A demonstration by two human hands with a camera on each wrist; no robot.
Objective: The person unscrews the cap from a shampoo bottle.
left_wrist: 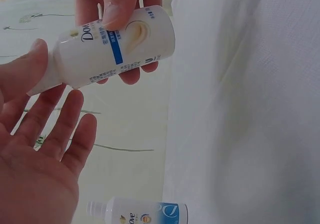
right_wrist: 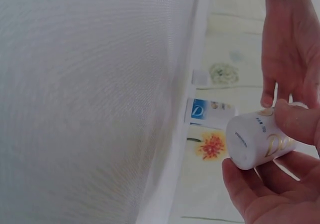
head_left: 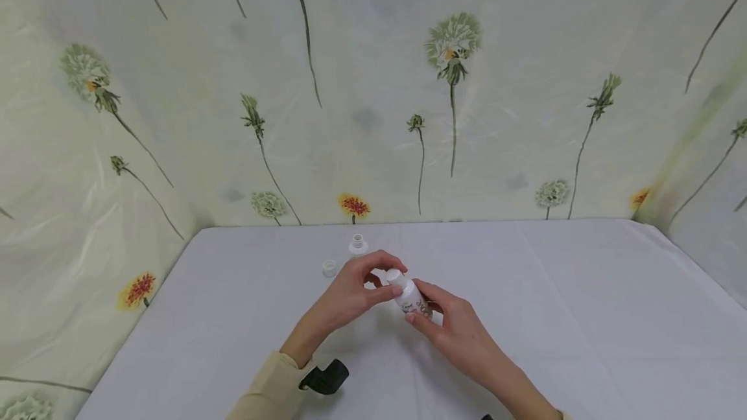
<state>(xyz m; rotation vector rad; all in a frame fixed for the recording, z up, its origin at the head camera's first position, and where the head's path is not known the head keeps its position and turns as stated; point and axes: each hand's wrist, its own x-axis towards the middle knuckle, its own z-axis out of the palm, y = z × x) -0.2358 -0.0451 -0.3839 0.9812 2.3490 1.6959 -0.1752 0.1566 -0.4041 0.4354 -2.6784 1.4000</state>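
Between both hands, above the table, a small white Dove bottle (head_left: 412, 299) is held tilted, its cap end up and to the left. My right hand (head_left: 461, 336) grips the bottle's body, thumb on the near side and fingers behind. With thumb and fingers my left hand (head_left: 356, 290) pinches the white cap (head_left: 395, 276) at the top. The left wrist view shows the label on the bottle (left_wrist: 115, 47) and the left thumb across the cap end. Behind the left hand stands a second white Dove bottle (head_left: 358, 246), uncapped, its lower part hidden by that hand.
A loose white cap (head_left: 329, 268) lies on the table left of the standing bottle. The table wears a white cloth (head_left: 554, 316). A flower-patterned curtain (head_left: 373, 83) rises behind the far edge and along both sides. A black wrist mount (head_left: 325, 378) is on the left sleeve.
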